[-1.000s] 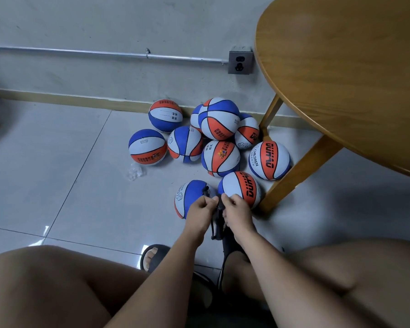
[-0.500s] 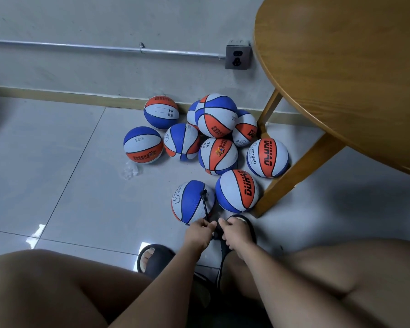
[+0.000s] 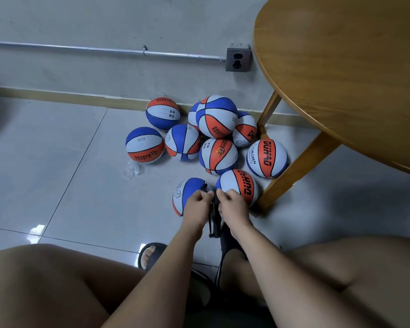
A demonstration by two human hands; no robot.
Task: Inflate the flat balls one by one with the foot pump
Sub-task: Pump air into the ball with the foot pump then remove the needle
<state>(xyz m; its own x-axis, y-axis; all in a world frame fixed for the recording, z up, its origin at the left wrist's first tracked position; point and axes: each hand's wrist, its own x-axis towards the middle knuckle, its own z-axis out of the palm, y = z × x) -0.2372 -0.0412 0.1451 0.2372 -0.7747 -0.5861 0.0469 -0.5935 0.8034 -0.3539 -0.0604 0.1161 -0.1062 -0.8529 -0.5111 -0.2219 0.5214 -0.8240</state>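
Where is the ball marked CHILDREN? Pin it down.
In the head view the CHILDREN ball lies on the floor right of centre, beside the slanted table leg, farther out than the right hand.

"CHILDREN" and "DUHAO" on the rightmost ball (image 3: 266, 158), "DUHAO" on the nearer ball (image 3: 237, 183), small Chinese print on the other balls (image 3: 219, 157), unreadable

Heap of balls (image 3: 217, 117) on the floor (image 3: 69, 185) by the wall (image 3: 104, 20), table (image 3: 341, 79) to their right, pump (image 3: 214, 221) between the left hand (image 3: 198, 202) and right hand (image 3: 233, 205), one ball (image 3: 187, 192) just behind the left hand, another ball (image 3: 239, 183) beside the table leg (image 3: 294, 171)
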